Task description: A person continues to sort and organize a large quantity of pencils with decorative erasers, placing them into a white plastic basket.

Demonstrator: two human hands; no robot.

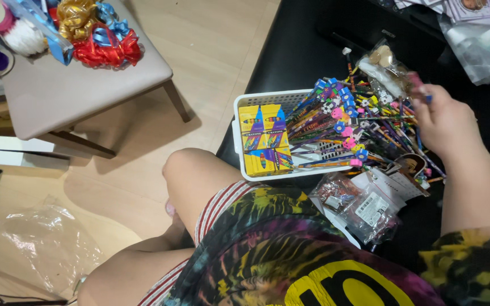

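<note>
Reaching out over the black table (296, 51), the person's right hand (446, 122) is curled shut around a pencil (421, 88), whose pink end pokes up above the knuckles. It hovers just past the right edge of a white slotted basket (236, 127). Only a sliver of the left hand (169, 208) shows, tucked down behind the bent knee near the floor, and I cannot tell whether it is open or holding anything.

Inside the basket, the left part is filled with yellow crayon boxes (263, 139) lying flat side by side. The rest is a heap of patterned pencils (336, 127) topped with small shaped erasers in pink, blue and white, spilling over the right rim onto the table. Beyond the pile lies a clear bag (384, 65) with pale things inside. Nearer the person sit small clear zip bags (364, 207), one with a white label, touching each other at the table edge.

Further back on the table lies a cloudy plastic packet (480, 48).

Off to the left stands a grey stool (80, 85) carrying shiny gift bows (106, 42) in red, gold and blue, plus ribbon rolls. Pale wood flooring (211, 39) runs underneath, and a crumpled clear plastic sheet (46, 243) lies on it near the person's leg.
</note>
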